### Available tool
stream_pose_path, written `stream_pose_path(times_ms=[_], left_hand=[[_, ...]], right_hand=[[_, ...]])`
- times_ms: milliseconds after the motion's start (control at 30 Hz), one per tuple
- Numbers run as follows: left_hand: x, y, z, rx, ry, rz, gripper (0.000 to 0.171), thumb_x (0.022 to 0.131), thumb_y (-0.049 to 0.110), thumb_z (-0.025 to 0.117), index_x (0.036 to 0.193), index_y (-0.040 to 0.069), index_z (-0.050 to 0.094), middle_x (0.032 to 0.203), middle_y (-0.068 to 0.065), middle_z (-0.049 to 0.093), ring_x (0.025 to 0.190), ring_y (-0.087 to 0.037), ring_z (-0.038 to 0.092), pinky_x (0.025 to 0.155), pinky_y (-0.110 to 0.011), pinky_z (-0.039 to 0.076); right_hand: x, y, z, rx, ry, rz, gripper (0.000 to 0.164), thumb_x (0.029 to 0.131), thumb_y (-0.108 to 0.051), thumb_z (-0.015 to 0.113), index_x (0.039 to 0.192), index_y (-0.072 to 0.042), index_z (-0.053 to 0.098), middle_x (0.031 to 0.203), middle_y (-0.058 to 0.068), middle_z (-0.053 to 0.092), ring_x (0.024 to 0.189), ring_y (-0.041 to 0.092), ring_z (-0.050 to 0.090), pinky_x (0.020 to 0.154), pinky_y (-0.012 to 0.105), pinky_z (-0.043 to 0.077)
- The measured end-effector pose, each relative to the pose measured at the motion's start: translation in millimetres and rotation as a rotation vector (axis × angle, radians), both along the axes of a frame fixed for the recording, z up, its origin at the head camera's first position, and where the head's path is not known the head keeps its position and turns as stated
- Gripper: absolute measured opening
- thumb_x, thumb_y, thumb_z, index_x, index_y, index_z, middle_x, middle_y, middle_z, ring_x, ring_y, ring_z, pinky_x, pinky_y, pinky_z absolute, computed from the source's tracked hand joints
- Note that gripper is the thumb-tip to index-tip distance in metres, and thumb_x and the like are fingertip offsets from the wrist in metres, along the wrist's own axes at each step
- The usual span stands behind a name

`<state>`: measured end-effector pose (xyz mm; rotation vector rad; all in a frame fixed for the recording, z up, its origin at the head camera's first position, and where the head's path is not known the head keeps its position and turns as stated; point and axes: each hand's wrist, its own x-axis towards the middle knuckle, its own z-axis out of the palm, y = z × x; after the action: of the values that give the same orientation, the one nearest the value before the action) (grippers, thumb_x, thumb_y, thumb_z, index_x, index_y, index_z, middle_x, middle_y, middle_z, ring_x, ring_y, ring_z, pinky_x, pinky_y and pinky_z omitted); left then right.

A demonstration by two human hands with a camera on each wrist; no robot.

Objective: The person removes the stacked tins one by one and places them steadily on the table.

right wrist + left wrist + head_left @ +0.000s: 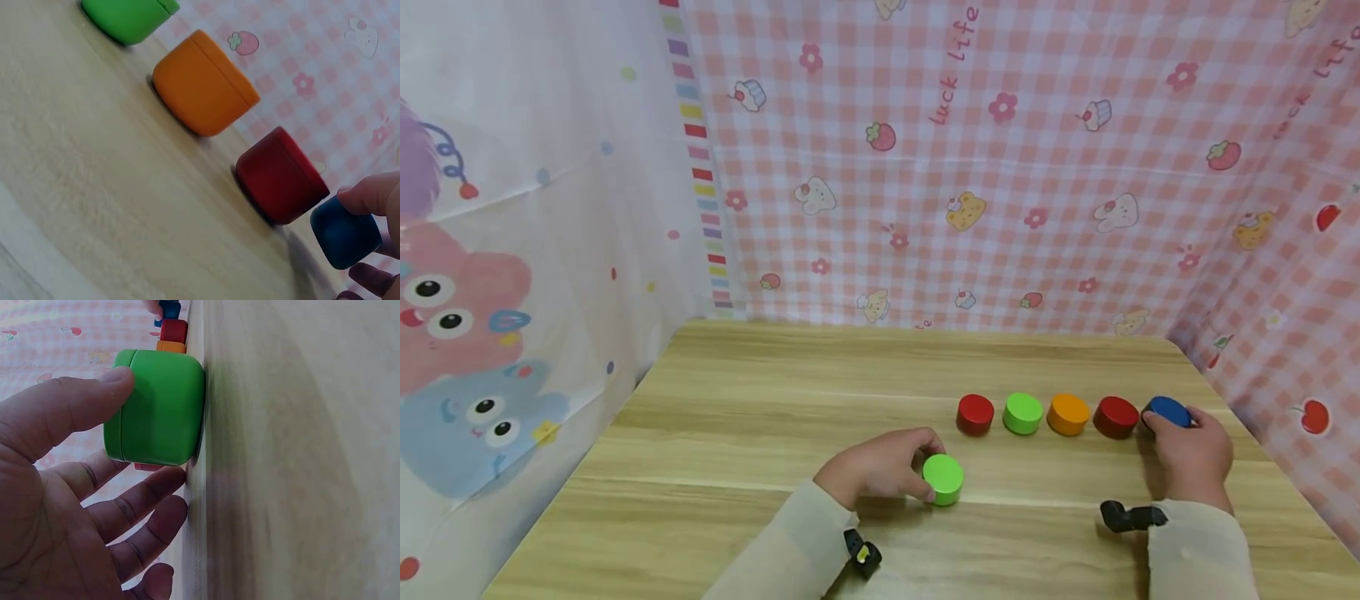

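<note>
My left hand (pixel 887 465) holds a bright green round box (pixel 943 478) between thumb and fingers, left of centre on the table. A lid seam runs round this box (pixel 159 406) in the left wrist view, where the thumb presses near the seam and the lower fingers spread loosely beneath. At the right end of a row, my right hand (pixel 1197 454) pinches a blue round box (pixel 1168 411). The blue box (pixel 345 234) looks tilted in the right wrist view, close beside a dark red round box (pixel 281 178). My palm partly hides it from the head view.
Leftward from the dark red box run an orange box (pixel 1068 415), a second green box (pixel 1022 414) and a red box (pixel 975 415), spaced apart on the wooden table (pixel 737 400). A pink checked cloth (pixel 850 167) hangs behind, a white printed cloth (pixel 587 250) at left.
</note>
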<state>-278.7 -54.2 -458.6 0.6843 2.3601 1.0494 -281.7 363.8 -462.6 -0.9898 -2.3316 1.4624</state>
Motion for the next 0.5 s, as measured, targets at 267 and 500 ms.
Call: stream_pose_path(times_ms=[267, 500], left_hand=[[-1.5, 1.4, 0.4, -0.003, -0.003, 0.014, 0.041, 0.083, 0.013, 0.088, 0.113, 0.026, 0.064, 0.112, 0.011, 0.065, 0.103, -0.013, 0.058, 0.101, -0.038, 0.047], [-5.0, 1.4, 1.6, 0.027, -0.010, 0.071, 0.039, 0.084, 0.014, 0.088, 0.112, 0.028, 0.065, 0.115, 0.010, 0.066, 0.104, -0.017, 0.059, 0.099, -0.042, 0.048]], right_hand=[[-2.6, 7.0, -6.8, 0.028, -0.024, 0.007, 0.088, 0.101, -0.046, 0.063, 0.166, -0.002, 0.023, 0.171, 0.031, 0.017, 0.157, 0.053, 0.018, 0.125, 0.064, 0.021], [-3.1, 9.2, -9.1, 0.021, -0.070, 0.024, 0.090, 0.101, -0.048, 0.064, 0.166, -0.003, 0.021, 0.171, 0.032, 0.014, 0.156, 0.055, 0.017, 0.123, 0.068, 0.023]])
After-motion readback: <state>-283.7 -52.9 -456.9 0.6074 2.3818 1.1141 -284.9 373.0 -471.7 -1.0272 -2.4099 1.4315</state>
